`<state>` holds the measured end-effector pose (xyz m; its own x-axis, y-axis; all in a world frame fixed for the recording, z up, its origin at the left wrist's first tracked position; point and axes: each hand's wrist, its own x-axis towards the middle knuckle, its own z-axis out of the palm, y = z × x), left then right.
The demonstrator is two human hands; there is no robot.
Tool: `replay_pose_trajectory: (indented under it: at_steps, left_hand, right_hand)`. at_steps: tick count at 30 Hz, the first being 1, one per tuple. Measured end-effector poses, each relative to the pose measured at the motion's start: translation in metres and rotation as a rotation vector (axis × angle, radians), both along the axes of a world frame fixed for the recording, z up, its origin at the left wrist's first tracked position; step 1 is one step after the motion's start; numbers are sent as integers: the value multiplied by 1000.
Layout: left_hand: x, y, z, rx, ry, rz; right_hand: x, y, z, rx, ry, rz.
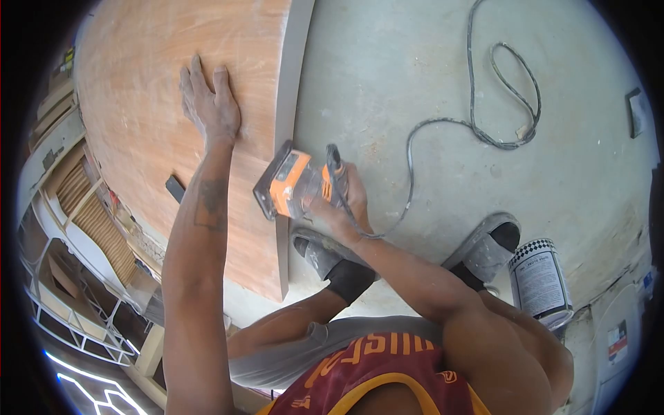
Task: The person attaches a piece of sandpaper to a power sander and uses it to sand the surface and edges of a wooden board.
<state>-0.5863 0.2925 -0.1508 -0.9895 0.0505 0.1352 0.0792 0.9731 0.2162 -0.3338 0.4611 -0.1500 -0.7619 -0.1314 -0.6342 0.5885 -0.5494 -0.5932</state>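
Observation:
A wide wood-grain panel (pixel 256 111) takes up the left part of the view, with a pale dusty edge along its right side. My left hand (pixel 211 107) lies flat on its upper face, fingers spread. At the panel's right edge, my right hand (pixel 344 207) is wrapped around the body of an orange and black electric sander (pixel 289 183). The sander is tilted, its dark pad turned toward the panel and overlapping the edge in this view. A small dark block (pixel 175 187) rests on the panel beside my left forearm.
The sander's black cord (pixel 413 166) runs over the grey floor (pixel 373 62) and loops at the upper right. My slippered feet (pixel 325 256) stand near the panel's edge. A labelled metal can (pixel 539 280) is at the lower right. Curved furniture pieces (pixel 90 221) fill the far left.

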Motion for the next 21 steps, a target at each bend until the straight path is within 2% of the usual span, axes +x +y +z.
replay_pose_trajectory:
  at_steps: [1, 3, 5, 7, 11, 13, 14, 15, 17, 20, 21]
  left_hand:
    - [1, 0, 0, 9, -3, 2]
    - [3, 0, 1, 11, -9, -1]
    - [2, 1, 2, 23, -8, 4]
    - [1, 0, 3, -4, -11, 14]
    - [-1, -2, 0, -20, 8, 4]
    - [-1, -4, -1, -3, 10, -24]
    - [-1, -4, -1, -6, 13, -30]
    - [-2, -3, 0, -2, 9, -20]
    - [2, -4, 1, 3, 4, -18]
    - [-4, -9, -4, -68, 23, -15]
    - [-7, -7, -1, -70, 20, -22]
  right_hand:
    - [-14, 8, 8, 0, 0, -1]
    - [-47, 22, 15, -194, 7, -292]
    - [-55, 20, -13, -125, 64, -252]
    - [-60, 26, -13, -1, 62, -247]
    - [-13, -6, -9, -121, -15, -245]
    - [-7, -8, 2, 56, -30, -84]
    - [-7, -6, 5, -70, -56, -134]
    - [-18, 0, 12, -71, -51, -139]
    - [-41, 12, 17, -192, -56, -304]
    - [-80, 30, -19, -122, 88, -341]
    - [-104, 52, -15, -110, 149, -316]
